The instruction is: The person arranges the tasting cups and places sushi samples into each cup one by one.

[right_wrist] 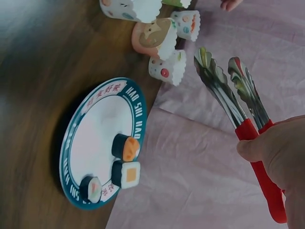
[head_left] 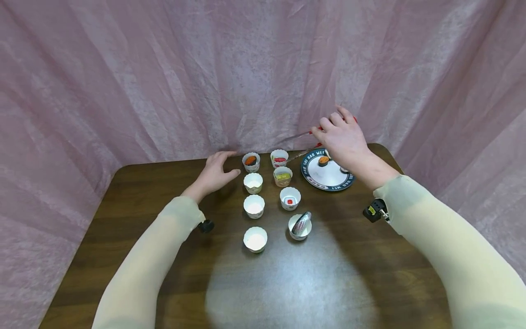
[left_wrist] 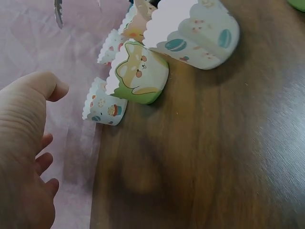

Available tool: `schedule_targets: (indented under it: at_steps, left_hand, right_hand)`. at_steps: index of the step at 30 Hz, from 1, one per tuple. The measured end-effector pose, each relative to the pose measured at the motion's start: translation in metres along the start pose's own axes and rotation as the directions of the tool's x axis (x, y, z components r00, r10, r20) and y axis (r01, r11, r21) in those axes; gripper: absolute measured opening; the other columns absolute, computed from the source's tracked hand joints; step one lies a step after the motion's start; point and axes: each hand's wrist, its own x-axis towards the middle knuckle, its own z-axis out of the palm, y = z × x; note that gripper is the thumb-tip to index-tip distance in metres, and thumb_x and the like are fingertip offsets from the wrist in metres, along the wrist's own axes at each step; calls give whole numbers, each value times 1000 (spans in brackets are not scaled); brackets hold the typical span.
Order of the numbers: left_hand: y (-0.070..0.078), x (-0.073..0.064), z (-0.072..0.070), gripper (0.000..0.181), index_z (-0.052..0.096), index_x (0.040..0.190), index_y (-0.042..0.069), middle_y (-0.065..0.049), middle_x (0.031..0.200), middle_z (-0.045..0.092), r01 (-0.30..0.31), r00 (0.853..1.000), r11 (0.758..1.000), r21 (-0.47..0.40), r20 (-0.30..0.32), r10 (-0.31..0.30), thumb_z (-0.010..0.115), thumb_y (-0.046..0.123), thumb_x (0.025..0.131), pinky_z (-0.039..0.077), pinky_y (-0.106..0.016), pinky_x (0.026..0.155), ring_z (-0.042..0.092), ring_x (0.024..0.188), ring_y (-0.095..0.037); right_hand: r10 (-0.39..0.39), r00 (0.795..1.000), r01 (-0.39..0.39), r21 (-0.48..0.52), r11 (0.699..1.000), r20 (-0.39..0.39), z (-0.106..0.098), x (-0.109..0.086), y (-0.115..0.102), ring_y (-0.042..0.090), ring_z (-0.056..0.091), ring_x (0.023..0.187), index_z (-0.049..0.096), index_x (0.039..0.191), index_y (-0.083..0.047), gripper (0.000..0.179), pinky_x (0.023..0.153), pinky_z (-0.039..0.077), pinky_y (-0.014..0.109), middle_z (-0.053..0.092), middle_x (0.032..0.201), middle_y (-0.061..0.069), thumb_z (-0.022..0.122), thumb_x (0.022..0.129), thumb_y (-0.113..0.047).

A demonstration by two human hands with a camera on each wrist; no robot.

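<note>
My right hand (head_left: pixel 342 139) grips red-handled metal tongs (right_wrist: pixel 246 130). In the right wrist view their scalloped tips stand apart with nothing between them. In the head view the tongs reach left, near a paper cup (head_left: pixel 279 163) holding a red piece. My left hand (head_left: pixel 214 173) is held with fingers extended and thumb apart, left of a cup (head_left: pixel 251 168) with an orange-topped sushi piece. It holds nothing. Right of the cups lies a round plate (head_left: pixel 324 177) with a dark patterned rim, carrying toy sushi (right_wrist: pixel 129 149), partly hidden by my right hand in the head view.
Two columns of paper cups stand mid-table. Nearer cups in the right column hold a yellow piece (head_left: pixel 283 176), a small red piece (head_left: pixel 290 201) and a fish (head_left: pixel 302 223). Three left-column cups (head_left: pixel 254 214) look empty. A pink curtain (head_left: pixel 185 91) hangs behind the wooden table (head_left: pixel 139 192).
</note>
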Motion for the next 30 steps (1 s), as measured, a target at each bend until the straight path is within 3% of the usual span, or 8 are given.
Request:
schedule_targets:
  at_steps: [8, 13, 18, 26, 30]
  left_hand:
    - [-1, -14, -5, 66, 43, 153, 11, -10, 157, 38, -45, 999, 999, 15, -1, 45, 68, 35, 97, 24, -54, 118, 22, 149, -35]
    - [-2, -25, -6, 67, 41, 156, 16, -9, 161, 33, -44, 998, 999, -3, 34, 44, 68, 36, 98, 25, -60, 116, 17, 150, -37]
    - [-1, -34, -6, 69, 39, 157, 18, -10, 162, 30, -51, 997, 999, -8, 60, 51, 69, 37, 97, 26, -61, 115, 16, 151, -36]
    - [-4, -41, -1, 72, 42, 156, 17, -10, 160, 34, -68, 996, 998, 3, 49, 68, 74, 35, 93, 26, -60, 115, 20, 149, -36]
    - [-8, -44, 3, 73, 42, 155, 17, -9, 160, 35, -63, 997, 998, 7, 46, 63, 75, 35, 93, 26, -59, 116, 21, 149, -36]
  right_hand:
    - [-16, 999, 15, -15, 1000, -39, 2, -14, 12, 39, 52, 106, 72, 124, -10, 35, 120, 23, 55, 59, 101, 14, 67, 92, 6]
    - [-11, 1000, 11, -16, 1000, -25, 3, -22, 19, 39, 52, 109, 71, 124, -10, 39, 118, 26, 57, 60, 105, 15, 69, 90, 9]
    - [7, 1000, -6, -21, 1000, 21, 1, -31, 26, 40, 51, 113, 69, 127, -11, 41, 118, 24, 59, 61, 109, 16, 76, 89, 1]
    - [19, 999, -19, 2, 1000, 27, -1, -45, 33, 40, 51, 113, 67, 129, -11, 50, 119, 21, 59, 61, 106, 16, 85, 82, -11]
    - [0, 1000, 0, -13, 1000, 15, -1, -52, 37, 41, 52, 110, 68, 127, -9, 47, 118, 22, 60, 62, 105, 17, 83, 83, -6]
